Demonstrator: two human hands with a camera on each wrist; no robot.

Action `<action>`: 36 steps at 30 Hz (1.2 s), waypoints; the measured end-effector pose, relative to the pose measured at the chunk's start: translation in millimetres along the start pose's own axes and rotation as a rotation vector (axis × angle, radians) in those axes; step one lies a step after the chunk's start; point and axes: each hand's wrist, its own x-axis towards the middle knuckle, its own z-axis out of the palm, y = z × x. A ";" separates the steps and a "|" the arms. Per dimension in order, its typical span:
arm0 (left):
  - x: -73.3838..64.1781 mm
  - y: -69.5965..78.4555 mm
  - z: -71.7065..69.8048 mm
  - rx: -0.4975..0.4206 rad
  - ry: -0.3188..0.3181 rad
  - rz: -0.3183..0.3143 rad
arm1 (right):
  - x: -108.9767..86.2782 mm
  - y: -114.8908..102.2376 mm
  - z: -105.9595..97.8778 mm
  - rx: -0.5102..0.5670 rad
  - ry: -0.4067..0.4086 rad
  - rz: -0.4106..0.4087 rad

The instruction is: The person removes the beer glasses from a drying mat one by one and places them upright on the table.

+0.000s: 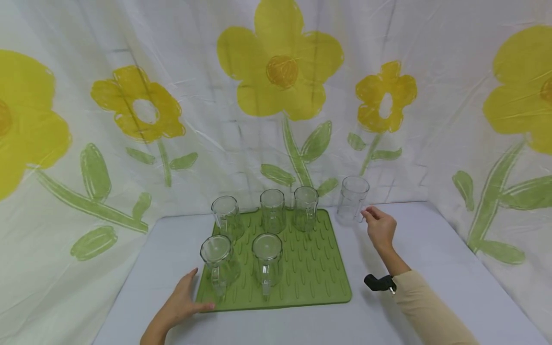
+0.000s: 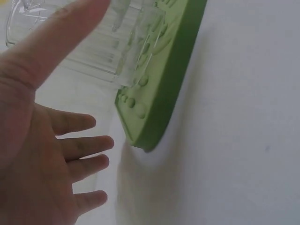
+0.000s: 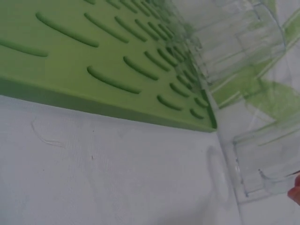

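Observation:
My right hand [image 1: 381, 227] pinches the handle of a clear glass mug [image 1: 352, 197], beyond the right edge of a green ribbed drying mat [image 1: 310, 282]. In the right wrist view, only fingertips [image 3: 295, 191] show at that mug [image 3: 267, 157]; whether its base touches the table is hard to tell. Several more glass mugs stand on the mat, among them a front-left mug [image 1: 217, 261] and a front-middle mug [image 1: 267, 258]. My left hand [image 1: 180, 299] is spread at the mat's front-left corner, its thumb at the edge; the left wrist view shows its fingers straight and holding nothing.
Three glass mugs line the mat's back edge: a left one [image 1: 227, 218], a middle one [image 1: 273, 211] and a right one [image 1: 305, 208]. Beneath lies a white table [image 1: 302, 328]. A flower-printed white curtain [image 1: 207, 158] hangs close behind and along the sides.

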 end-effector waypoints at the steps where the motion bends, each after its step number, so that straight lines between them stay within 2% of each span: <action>1: -0.2 -0.9 0.8 0.008 -0.003 -0.003 | -0.9 0.5 1.3 -0.006 0.000 -0.004; 11: -3.5 -3.6 4.6 0.073 -0.003 0.003 | -10.2 5.4 12.1 -0.066 0.004 -0.029; 18: -3.3 -4.8 7.7 0.146 0.008 0.064 | -12.8 7.5 18.3 -0.084 0.014 -0.036; 23: -0.9 -8.4 10.4 0.189 0.006 0.050 | -13.2 10.8 23.5 -0.094 0.024 -0.059; 28: 1.1 -9.6 11.6 0.204 0.010 0.034 | -16.4 13.8 26.1 -0.061 0.025 -0.020; 32: 2.3 -8.7 11.4 0.201 0.013 0.021 | -17.4 14.1 25.0 -0.037 -0.005 0.009; 36: 2.8 -7.6 10.6 0.192 0.013 0.015 | -17.2 11.2 20.0 -0.061 -0.053 0.004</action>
